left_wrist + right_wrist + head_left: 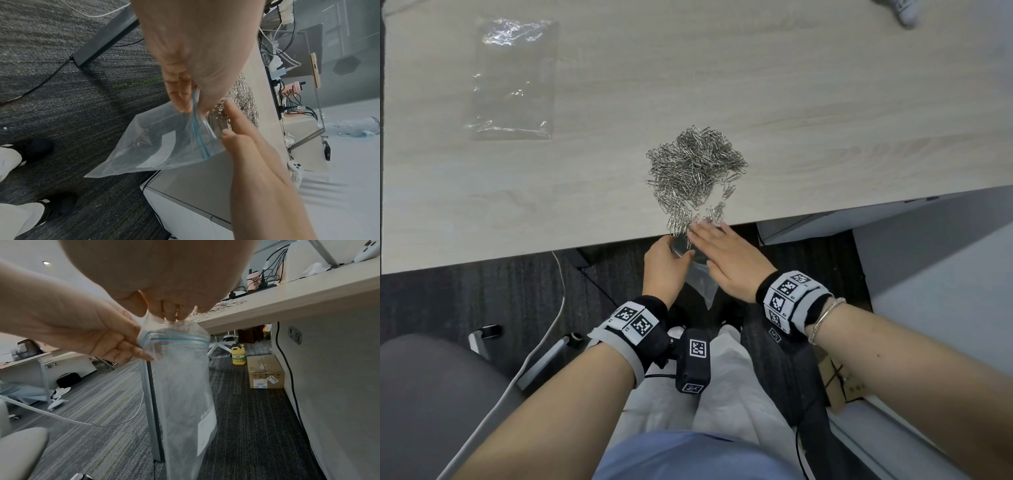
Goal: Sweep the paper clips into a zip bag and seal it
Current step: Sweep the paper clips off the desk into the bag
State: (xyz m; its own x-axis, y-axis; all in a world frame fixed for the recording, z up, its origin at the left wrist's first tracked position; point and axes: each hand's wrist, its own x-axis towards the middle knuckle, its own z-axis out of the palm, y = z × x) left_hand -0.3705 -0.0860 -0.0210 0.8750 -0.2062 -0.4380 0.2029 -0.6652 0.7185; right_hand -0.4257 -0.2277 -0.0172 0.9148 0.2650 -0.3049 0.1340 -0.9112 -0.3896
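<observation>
A pale wood-grain table (791,102) carries a paper clips pile (695,168) and a clear plastic bag (513,78)

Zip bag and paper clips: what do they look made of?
Zip bag: thin, clear, soft plastic film by its see-through, wrinkled walls, with a blue zip strip; the left hand pinches its mouth. Paper clips: bent wire, likely steel, by their silvery shine.

The paper clips (693,174) are bright, silvery wire metal, heaped on a worktop (791,102) of pale, matt wood-grain laminate. The zip bag (164,146) is thin, clear, glossy plastic with a blue seal strip. A second clear plastic bag (512,78) near the worktop's far left corner is crinkled and shiny. The floor (246,418) is rough, dark, striped carpet. The box (265,371) is plain brown cardboard.
</observation>
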